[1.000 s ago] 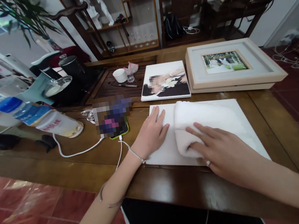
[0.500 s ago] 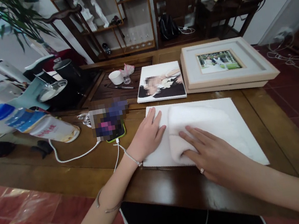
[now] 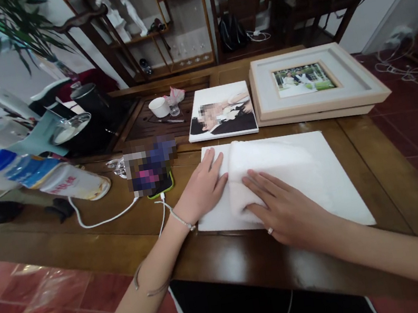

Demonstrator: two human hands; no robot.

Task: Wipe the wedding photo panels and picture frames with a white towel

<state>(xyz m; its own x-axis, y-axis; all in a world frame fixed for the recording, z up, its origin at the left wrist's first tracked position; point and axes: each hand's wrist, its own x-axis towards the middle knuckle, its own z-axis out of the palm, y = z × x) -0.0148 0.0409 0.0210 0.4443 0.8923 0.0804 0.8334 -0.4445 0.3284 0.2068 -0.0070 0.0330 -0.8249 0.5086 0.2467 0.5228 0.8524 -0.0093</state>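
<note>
A white board [image 3: 346, 197] lies flat at the near side of the wooden table. My left hand [image 3: 203, 187] rests on its left part, fingers stretched out and nothing in them. On top of the board is a folded white cloth [image 3: 272, 154], thick and soft-looking. My right hand [image 3: 282, 208] grips the cloth's near left part, with its fingers on top and the thumb at the near fold, partly sunk in the fabric. The cloth covers much of the board's middle.
Behind the board lie a photo panel [image 3: 222, 114] and stacked pale wooden frames [image 3: 361, 85] with a photo. To the left are a phone [image 3: 161, 184] on a white cable, a blue-capped bottle [image 3: 72, 179], a white cup [image 3: 159, 107] and a dark kettle [image 3: 90, 101].
My right hand and the cloth have shifted slightly left across the board. My left hand stays on the board's left part. The camera view has shifted a little.
</note>
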